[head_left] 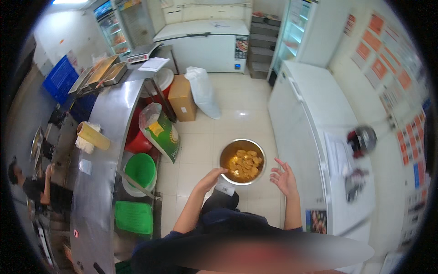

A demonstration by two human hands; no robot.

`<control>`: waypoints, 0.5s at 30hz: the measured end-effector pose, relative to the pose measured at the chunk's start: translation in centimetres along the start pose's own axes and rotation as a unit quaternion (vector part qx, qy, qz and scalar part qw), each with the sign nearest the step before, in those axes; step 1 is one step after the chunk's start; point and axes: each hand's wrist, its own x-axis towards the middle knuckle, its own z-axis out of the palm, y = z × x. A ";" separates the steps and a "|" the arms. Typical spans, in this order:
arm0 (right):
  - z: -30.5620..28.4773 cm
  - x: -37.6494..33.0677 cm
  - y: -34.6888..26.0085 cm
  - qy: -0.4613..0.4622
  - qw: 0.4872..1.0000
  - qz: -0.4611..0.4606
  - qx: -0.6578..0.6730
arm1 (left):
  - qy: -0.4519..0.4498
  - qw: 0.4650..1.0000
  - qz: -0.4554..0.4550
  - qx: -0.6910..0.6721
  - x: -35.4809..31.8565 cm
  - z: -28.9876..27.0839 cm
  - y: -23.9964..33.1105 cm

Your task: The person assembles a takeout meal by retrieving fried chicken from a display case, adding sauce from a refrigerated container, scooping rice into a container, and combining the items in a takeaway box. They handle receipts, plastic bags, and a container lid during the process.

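Note:
A round steel bowl is in front of me, with yellow-orange coated pieces of food, like marinated meat, in orange liquid. My left hand is at its left side, fingers stretched toward it. The fingertips overlap the rim in this view; whether they touch it I cannot tell. My right hand is just right of the bowl, apart from it, with its fingers spread and nothing in them. A white label with a dark square shows below the bowl, near my dark-clad leg.
A long steel counter runs along the left; beneath it are a green bucket, a green basket and a green-and-white sack. White chest freezers line the right side. Another person works at far left.

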 end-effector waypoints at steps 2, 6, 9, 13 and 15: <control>-1.1 10.5 -3.0 0.091 0.995 0.022 -0.019 | 0.034 0.997 0.059 -0.023 5.3 -3.1 2.3; -4.9 27.6 -9.3 0.078 0.961 -0.063 -0.257 | 0.224 0.966 0.124 -0.041 17.8 -8.5 7.5; -7.5 36.2 -13.1 0.031 0.960 -0.035 -0.275 | 0.236 0.955 0.170 -0.058 28.3 -11.9 14.7; -11.5 42.9 -17.3 0.336 0.894 0.079 -0.286 | 0.200 0.975 0.067 -0.072 44.9 -13.5 26.2; -13.8 45.2 -19.4 0.349 0.904 0.052 -0.242 | 0.153 0.978 0.093 -0.107 54.2 -13.1 31.3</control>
